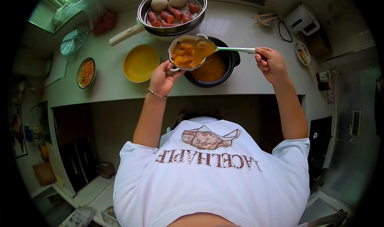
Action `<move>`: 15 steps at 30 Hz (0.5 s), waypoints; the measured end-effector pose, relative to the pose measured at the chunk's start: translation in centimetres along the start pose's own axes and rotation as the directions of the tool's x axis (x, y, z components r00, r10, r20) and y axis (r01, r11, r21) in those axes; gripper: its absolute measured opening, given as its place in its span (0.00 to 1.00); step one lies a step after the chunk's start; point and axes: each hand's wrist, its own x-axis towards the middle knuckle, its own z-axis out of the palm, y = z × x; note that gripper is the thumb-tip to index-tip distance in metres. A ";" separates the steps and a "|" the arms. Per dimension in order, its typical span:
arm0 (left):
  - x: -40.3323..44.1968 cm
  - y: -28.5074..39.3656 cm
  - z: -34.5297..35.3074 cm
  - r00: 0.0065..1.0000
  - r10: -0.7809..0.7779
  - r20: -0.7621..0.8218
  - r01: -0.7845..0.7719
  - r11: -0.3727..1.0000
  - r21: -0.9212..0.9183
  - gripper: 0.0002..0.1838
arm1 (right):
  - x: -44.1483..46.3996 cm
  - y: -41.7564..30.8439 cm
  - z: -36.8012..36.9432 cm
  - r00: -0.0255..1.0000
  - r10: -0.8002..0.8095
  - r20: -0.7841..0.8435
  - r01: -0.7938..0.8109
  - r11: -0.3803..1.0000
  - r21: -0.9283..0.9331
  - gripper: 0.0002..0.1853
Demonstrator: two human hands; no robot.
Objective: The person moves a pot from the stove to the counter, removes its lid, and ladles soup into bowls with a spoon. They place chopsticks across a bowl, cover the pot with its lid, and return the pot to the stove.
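Observation:
My left hand point(163, 78) grips the handle of a small white bowl point(172, 50) with a dark rim, which holds orange chunks in liquid. My right hand point(271, 64) is closed on the far end of a long ladle handle. The ladle's head point(205, 47), filled with orange soup, is over the right side of the bowl. Below and behind them is a black pot point(236, 59) with more orange soup in it. The bowl overlaps the pot's left edge in view.
A steamer pan point(203, 11) with eggs and sweet potatoes stands at the back. To the left are a yellow bowl point(141, 64), a bowl of orange shreds point(86, 73) and a glass lid point(75, 40). A white appliance point(303, 20) and a small plate point(298, 48) are at the right.

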 end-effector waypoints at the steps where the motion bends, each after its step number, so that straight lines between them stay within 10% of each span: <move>1: 0.1 -0.2 0.0 1.000 0.002 0.000 -0.002 1.000 -0.002 0.08 | 0.1 0.3 0.6 1.000 0.000 0.002 0.000 1.000 -0.002 0.06; 9: 0.0 -0.5 0.1 0.987 -0.071 0.146 0.076 0.997 -0.024 0.09 | -1.1 2.1 4.2 0.965 -0.252 0.074 0.263 0.925 -0.275 0.10; 12: -0.6 -0.2 0.6 0.991 -0.058 0.123 0.059 0.998 -0.003 0.09 | -2.0 2.3 4.7 0.717 -0.588 0.374 0.635 0.331 -0.698 0.10; 15: -1.0 0.1 0.9 0.992 -0.051 0.114 0.047 0.998 0.041 0.09 | -2.0 3.0 4.2 0.475 -0.660 0.582 0.750 -0.041 -0.660 0.14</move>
